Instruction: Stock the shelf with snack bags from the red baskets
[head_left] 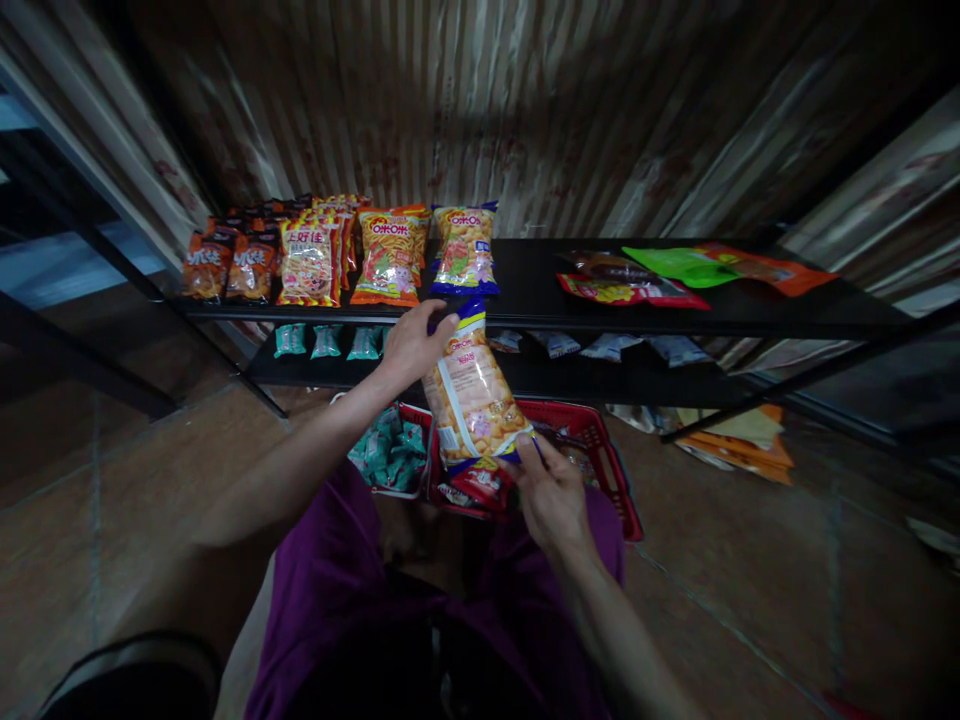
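A snack bag with dark blue ends hangs tilted between my two hands, its printed back facing me. My left hand pinches its upper corner, just in front of the shelf edge. Lower down, my right hand grips the opposite bottom corner. Behind it on the upper shelf stands a similar blue-ended bag. Left of that are orange-ended bags, red and yellow bags, and dark brown and orange bags. Under the held bag, partly hidden, is a red basket with packets inside.
Flat packets, one red, one green, one orange, lie at the upper shelf's right. The lower shelf bears small teal and white-blue packets. A basket of teal packets stands before me. Orange packaging lies on the floor.
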